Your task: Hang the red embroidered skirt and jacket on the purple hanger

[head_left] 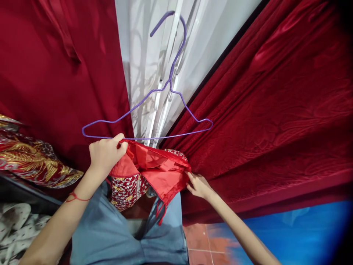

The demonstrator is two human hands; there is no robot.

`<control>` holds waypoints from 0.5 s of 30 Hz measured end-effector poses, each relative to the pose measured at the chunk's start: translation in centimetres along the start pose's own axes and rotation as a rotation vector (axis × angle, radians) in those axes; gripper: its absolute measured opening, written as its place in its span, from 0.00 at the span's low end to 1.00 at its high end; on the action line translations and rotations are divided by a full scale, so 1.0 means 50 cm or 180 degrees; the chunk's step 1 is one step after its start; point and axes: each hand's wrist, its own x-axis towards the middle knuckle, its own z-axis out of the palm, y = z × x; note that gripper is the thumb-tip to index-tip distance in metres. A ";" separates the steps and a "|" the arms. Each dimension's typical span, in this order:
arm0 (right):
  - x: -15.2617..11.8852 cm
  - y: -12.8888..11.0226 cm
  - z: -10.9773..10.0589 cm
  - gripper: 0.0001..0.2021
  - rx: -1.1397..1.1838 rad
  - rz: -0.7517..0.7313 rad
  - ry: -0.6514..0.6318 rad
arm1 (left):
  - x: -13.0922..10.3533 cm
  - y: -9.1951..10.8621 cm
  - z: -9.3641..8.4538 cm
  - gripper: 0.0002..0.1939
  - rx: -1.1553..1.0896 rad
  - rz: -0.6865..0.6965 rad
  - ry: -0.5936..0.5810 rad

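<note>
A red-lined garment (162, 165) with silver and gold embroidery on its dark red outer side hangs between my two hands. My left hand (106, 152) is closed on its upper left edge, right at the bottom bar of a purple wire hanger (176, 136). Whether those fingers also grip the bar is hard to tell. My right hand (199, 184) pinches the garment's right edge. Thin red ties (161, 211) dangle from its lower corner. The hanger stands upright above the cloth, and I cannot tell what its hook rests on.
Dark red curtains (261, 121) frame a white panel with metal bars (160, 73). More embroidered cloth (33, 158) lies at the left, above spotted white fabric (16, 224). My blue-grey trousers (110, 235) are below, with a tiled floor (197, 237) and a blue surface (289, 232) at right.
</note>
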 end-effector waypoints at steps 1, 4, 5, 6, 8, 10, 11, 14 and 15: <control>0.007 0.002 -0.011 0.25 0.0362 0.0168 0.0157 | 0.000 -0.001 0.000 0.19 -0.0009 0.0000 -0.0009; 0.033 0.024 -0.066 0.20 0.1436 0.0560 0.0847 | -0.002 -0.004 -0.002 0.20 -0.0043 0.0006 -0.0041; 0.044 0.034 -0.091 0.19 0.1755 0.0612 0.1099 | -0.003 -0.006 -0.004 0.20 -0.0048 0.0003 -0.0045; 0.055 0.043 -0.116 0.17 0.2060 0.0639 0.1329 | -0.004 -0.007 -0.005 0.20 -0.0049 0.0002 -0.0044; 0.080 0.057 -0.166 0.16 0.2715 0.0731 0.1611 | -0.005 -0.010 -0.009 0.20 -0.0045 -0.0008 -0.0023; 0.104 0.061 -0.205 0.15 0.3338 0.0862 0.1749 | -0.005 -0.015 -0.012 0.21 -0.0050 -0.0019 -0.0001; 0.114 0.060 -0.218 0.16 0.3574 0.0928 0.1814 | -0.005 -0.018 -0.014 0.21 -0.0052 -0.0030 0.0004; 0.137 0.056 -0.236 0.17 0.3839 0.1072 0.2145 | -0.006 -0.028 -0.021 0.20 -0.0003 -0.0074 -0.0019; 0.141 0.057 -0.238 0.17 0.3775 0.1077 0.2311 | -0.005 -0.031 -0.024 0.20 0.0027 -0.0084 -0.0039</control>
